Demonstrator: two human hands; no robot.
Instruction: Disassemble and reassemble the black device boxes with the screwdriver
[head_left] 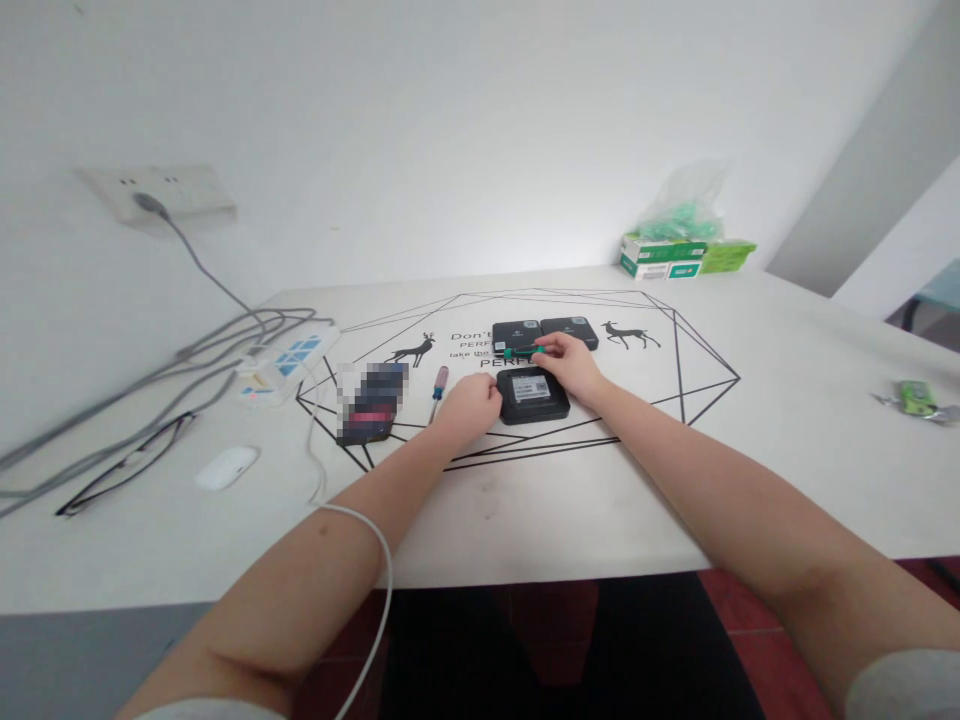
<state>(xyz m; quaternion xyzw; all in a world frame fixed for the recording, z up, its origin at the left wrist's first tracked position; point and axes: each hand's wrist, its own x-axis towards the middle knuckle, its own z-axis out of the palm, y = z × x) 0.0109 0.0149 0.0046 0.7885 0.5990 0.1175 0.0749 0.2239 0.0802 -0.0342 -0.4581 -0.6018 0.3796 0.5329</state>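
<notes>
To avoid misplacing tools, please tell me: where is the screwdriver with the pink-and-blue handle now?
In the head view, the screwdriver lies on the table, left of centre, just left of the left hand and near a printed deer.

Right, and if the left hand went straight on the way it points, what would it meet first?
Probably the nearest black case: its left edge lies right by the curled fingers of the left hand, though this view can't settle whether they touch.
</notes>
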